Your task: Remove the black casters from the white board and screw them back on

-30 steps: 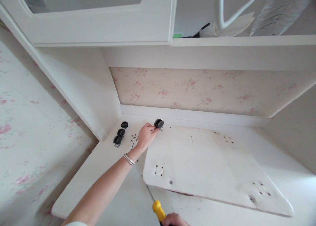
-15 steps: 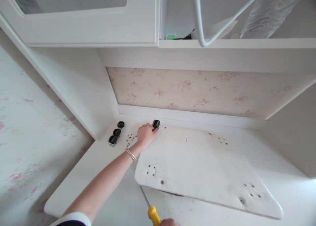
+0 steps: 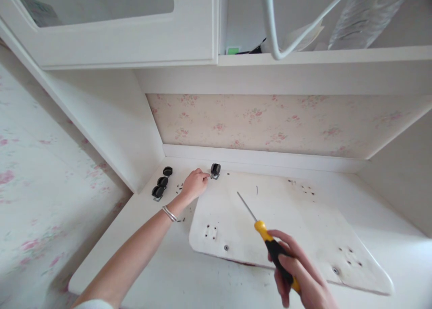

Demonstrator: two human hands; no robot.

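Note:
A black caster wheel (image 3: 215, 169) stands on its metal plate at the far left corner of a worn white board (image 3: 270, 210). The fingertips of my left hand (image 3: 195, 183) are pinched together at the left edge of that plate. Whatever lies between them is too small to make out. My right hand (image 3: 299, 270) grips a screwdriver (image 3: 266, 237) with a yellow and black handle. Its shaft points up and left over the board, and the tip is apart from the caster. Groups of screw holes mark the board's other corners.
Several more black casters (image 3: 160, 185) lie in a row on the white desktop (image 3: 135, 228) to the left. Small dark screws (image 3: 178, 189) are scattered beside my left hand. Overhead is a white cabinet (image 3: 135, 43) with an open shelf, and a white curved bar (image 3: 275, 38) hangs in front of it.
My right hand has risen into view with the screwdriver, whose tip moved from below the board's front edge to above the board. My left hand has shifted slightly left, uncovering the caster's plate.

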